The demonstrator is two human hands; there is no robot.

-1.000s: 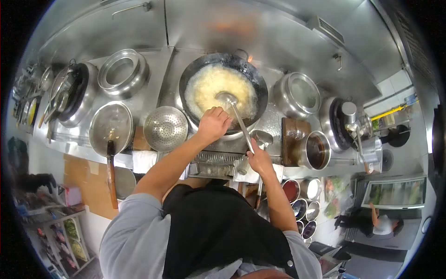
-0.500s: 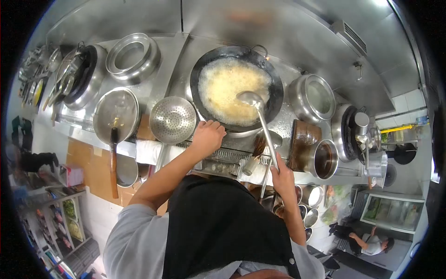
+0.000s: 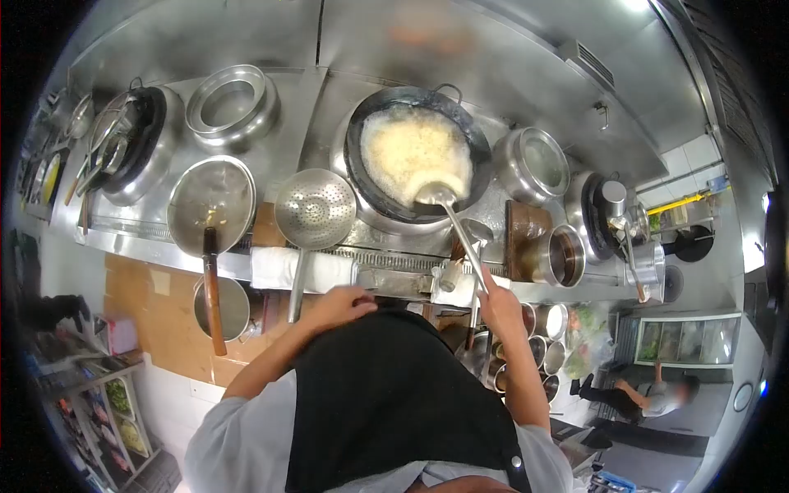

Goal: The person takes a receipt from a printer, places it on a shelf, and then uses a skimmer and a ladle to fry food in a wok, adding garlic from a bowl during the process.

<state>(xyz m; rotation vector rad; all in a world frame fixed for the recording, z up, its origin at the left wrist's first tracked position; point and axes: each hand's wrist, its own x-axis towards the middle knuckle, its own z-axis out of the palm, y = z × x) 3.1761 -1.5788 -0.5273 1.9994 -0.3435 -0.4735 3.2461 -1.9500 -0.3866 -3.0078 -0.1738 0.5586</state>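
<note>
A long metal ladle (image 3: 466, 245) is gripped in my right hand (image 3: 500, 306), its bowl resting in the foaming pale liquid (image 3: 415, 148) near the front of the black wok (image 3: 355, 148). My left hand (image 3: 345, 306) is close to my apron, its fingers curled loosely; whether anything is in them is hidden. Above that hand, a perforated strainer (image 3: 316, 209) lies on the counter, its handle across a white cloth (image 3: 275, 269). A brush (image 3: 452, 269) lies beside the ladle's handle.
Left of the strainer is a wooden-handled mesh sieve (image 3: 212, 197). A pot of dark liquid (image 3: 565, 255) and a lidded-looking steel pot (image 3: 538, 167) stand right of the wok. Another person (image 3: 641, 400) is at the lower right.
My left hand has drawn back from the wok's front edge toward my apron. The ladle's bowl has moved down toward the wok's front side. The camera view has shifted slightly.
</note>
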